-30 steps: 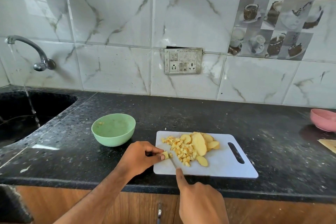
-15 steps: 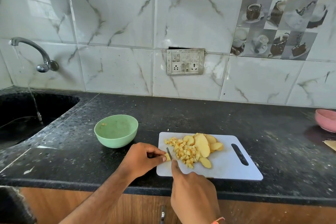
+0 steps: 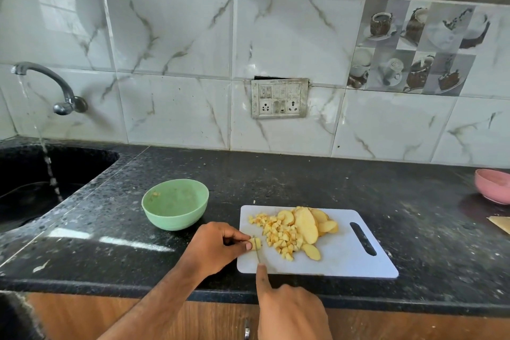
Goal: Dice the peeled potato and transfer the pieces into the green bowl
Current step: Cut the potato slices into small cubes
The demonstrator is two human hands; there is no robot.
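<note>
While both hands (image 3: 218, 250) grip, left pinches pale-yellow potato strip (image 3: 255, 243), right holds knife (image 3: 258, 255).

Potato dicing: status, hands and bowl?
Left hand pinches potato strip; right hand grips knife, blade on it. Slices uncut. Green bowl nearly empty, path clear.

The right hand (image 3: 292, 312) hides the knife handle; the pink bowl (image 3: 494, 186) is cut off.

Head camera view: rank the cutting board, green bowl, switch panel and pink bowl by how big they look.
1. White cutting board
2. Green bowl
3. Switch panel, close to the green bowl and farther off, so unsure
4. Pink bowl, cut off by the frame edge
</note>
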